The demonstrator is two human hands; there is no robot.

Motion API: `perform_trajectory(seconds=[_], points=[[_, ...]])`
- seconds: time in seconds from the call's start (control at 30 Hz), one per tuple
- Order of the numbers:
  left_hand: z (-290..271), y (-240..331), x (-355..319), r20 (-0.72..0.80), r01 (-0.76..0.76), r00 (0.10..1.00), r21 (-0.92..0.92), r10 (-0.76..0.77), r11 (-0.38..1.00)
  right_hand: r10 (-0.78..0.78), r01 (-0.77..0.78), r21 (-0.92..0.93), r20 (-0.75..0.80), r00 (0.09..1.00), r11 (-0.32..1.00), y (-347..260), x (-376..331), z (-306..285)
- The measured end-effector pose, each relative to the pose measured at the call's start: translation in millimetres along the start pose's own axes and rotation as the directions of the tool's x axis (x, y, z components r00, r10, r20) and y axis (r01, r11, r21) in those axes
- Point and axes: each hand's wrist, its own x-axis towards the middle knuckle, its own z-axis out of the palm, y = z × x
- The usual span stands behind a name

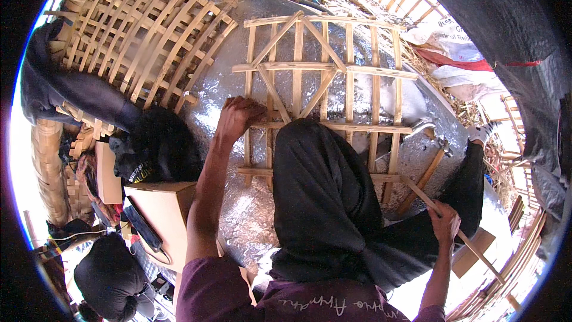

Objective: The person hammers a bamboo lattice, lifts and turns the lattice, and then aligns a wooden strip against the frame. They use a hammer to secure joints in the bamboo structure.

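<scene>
A flat lattice frame (369, 71) of pale bamboo slats, with diagonal braces in its upper part, lies in front of me. At its left edge, my left hand (238, 117) has its fingers curled around the outer upright slat, beside a crossbar. My right hand (445, 223) is closed on a long thin bamboo strip (481, 256), which slants from the frame's lower right corner toward the lower right. A hammer (422, 182) with a wooden handle rests between the frame and my right leg. My dark-clothed knee hides part of the frame's lower middle.
A woven bamboo panel (140, 42) stands at the upper left, beside a person in dark clothing (98, 95). Cardboard boxes (161, 203) are at my left. Bamboo strips (524, 241) lie at the right, below a dark plastic sheet (500, 18). White sacks (456, 77) lie behind.
</scene>
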Motion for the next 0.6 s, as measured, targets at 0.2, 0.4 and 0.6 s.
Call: perform_trajectory(seconds=[0.2,0.4,0.6], points=[[14.8,-4.5,-11.2,-0.142,-0.213,0.965,0.066,0.221,0.975,0.026,-0.025,-0.026,0.028,0.999,0.999,-4.3,0.0,-1.9],[18.8,-2.1,-8.6,-0.192,-0.184,0.962,0.071,0.195,0.980,0.023,-0.022,-0.050,0.018,1.000,0.999,-4.7,-0.4,-1.0],[19.5,-1.4,-8.2,-0.196,-0.161,0.966,0.062,0.170,0.985,0.010,-0.008,-0.062,0.034,0.999,0.998,0.6,-0.3,1.3]])
